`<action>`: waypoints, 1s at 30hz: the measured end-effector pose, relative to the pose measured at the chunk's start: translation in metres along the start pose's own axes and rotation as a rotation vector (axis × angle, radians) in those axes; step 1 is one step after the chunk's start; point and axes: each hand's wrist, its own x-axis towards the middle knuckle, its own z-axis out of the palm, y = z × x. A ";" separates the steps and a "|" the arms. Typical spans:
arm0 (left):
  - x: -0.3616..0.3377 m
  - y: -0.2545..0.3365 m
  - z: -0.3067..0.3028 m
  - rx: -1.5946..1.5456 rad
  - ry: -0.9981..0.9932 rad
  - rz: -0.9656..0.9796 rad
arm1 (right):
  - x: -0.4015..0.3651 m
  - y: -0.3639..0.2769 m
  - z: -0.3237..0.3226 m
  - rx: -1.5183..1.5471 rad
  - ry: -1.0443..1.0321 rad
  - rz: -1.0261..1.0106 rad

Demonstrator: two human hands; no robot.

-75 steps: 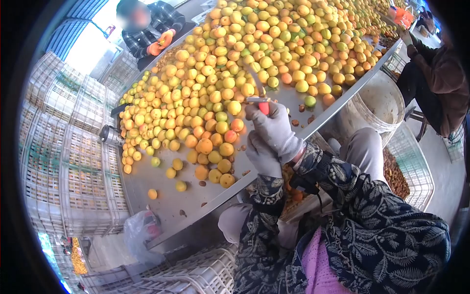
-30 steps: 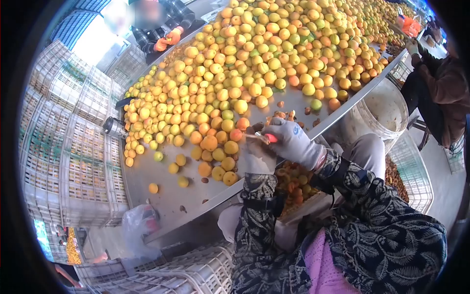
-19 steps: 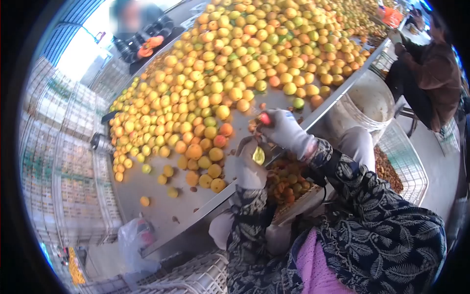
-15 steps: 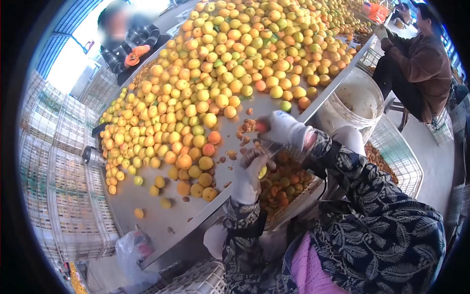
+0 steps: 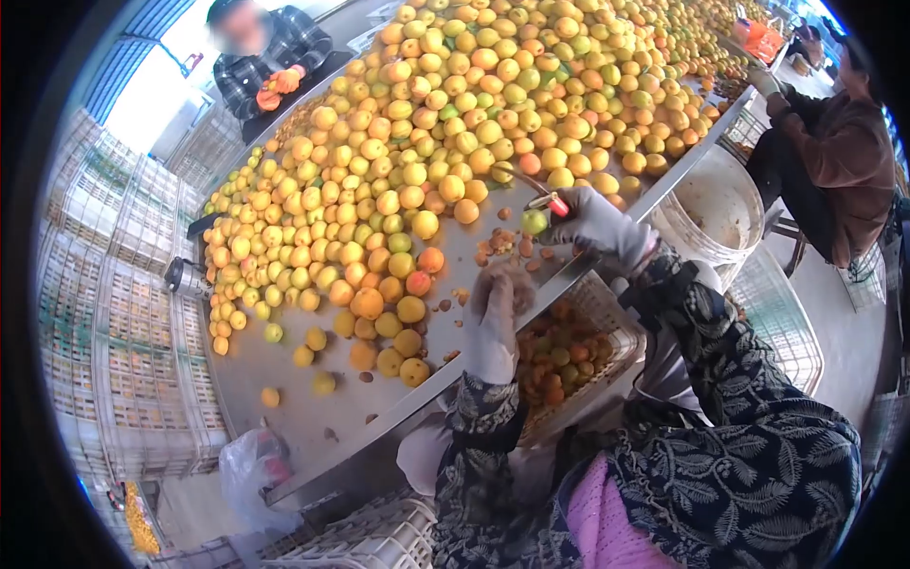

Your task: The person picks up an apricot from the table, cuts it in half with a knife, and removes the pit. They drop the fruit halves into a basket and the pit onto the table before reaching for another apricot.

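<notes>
Though knit-gloved, hands (image 5: 602, 226) (w/ thin knife (image 5: 542, 194))

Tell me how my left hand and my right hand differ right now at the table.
The right hand grips a red-handled knife, with a greenish apricot at its fingertips. The left hand shows no tool, and blur hides whether it holds anything. The right hand reaches farther over the table. The left hand sits at the near edge, beside the basket. Both are gloved.
</notes>
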 end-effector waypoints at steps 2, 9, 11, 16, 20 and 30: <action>0.006 0.003 0.005 -0.077 0.027 0.015 | -0.011 -0.007 0.026 0.310 -0.021 0.055; 0.010 -0.002 -0.007 -0.271 -0.045 0.128 | -0.026 -0.009 0.079 0.296 0.000 -0.175; 0.007 0.010 -0.011 -0.239 -0.074 0.169 | -0.032 -0.019 0.078 0.266 0.041 -0.193; 0.001 0.020 -0.002 -0.250 -0.018 0.104 | -0.040 -0.039 0.072 0.043 0.004 -0.245; -0.003 0.021 -0.002 -0.233 0.016 0.073 | -0.044 -0.045 0.076 -0.085 0.025 -0.125; -0.002 0.015 -0.004 -0.163 0.101 0.147 | -0.039 -0.026 0.102 -0.039 0.149 0.094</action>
